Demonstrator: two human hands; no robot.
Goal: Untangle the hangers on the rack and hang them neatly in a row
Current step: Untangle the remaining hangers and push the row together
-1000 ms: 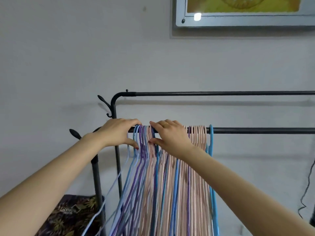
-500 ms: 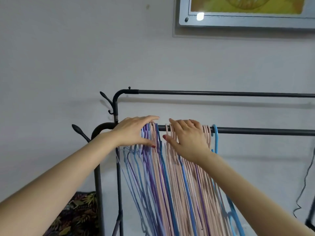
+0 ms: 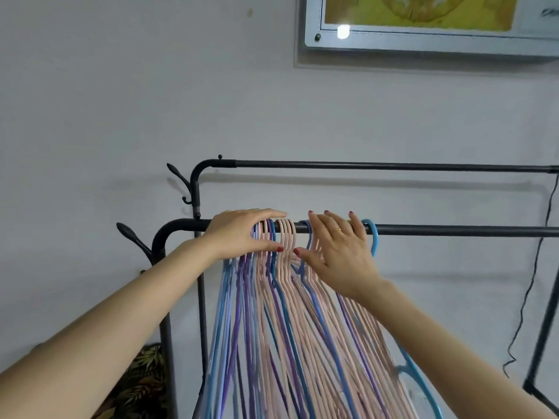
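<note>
On the lower rail [image 3: 453, 230] of the black rack [image 3: 198, 189], the hangers [image 3: 287, 297] hang in one dense bunch of pink, purple and blue, hooks crowded together at the left part of the bar, bodies fanning down and slightly right. Both arms reach in from below, 2 hands side by side on top of the hooks. Left hand [image 3: 242, 234] lies palm down over the leftmost hooks, fingers stretched flat along the rail, thumb tucked under against the purple and blue hooks, so it lightly clasps that cluster. Right hand [image 3: 338, 252] spreads wide, fingers straight and fanned over the pink hooks and rail, thumb out to the left, pressing rather than gripping. Just beyond its little finger sits a bright blue hook [image 3: 372, 237]. Behind runs the upper rail [image 3: 393, 166]; above hangs a framed picture [image 3: 423, 25] on the wall; a black cable [image 3: 527, 282] trails down at right.
</note>
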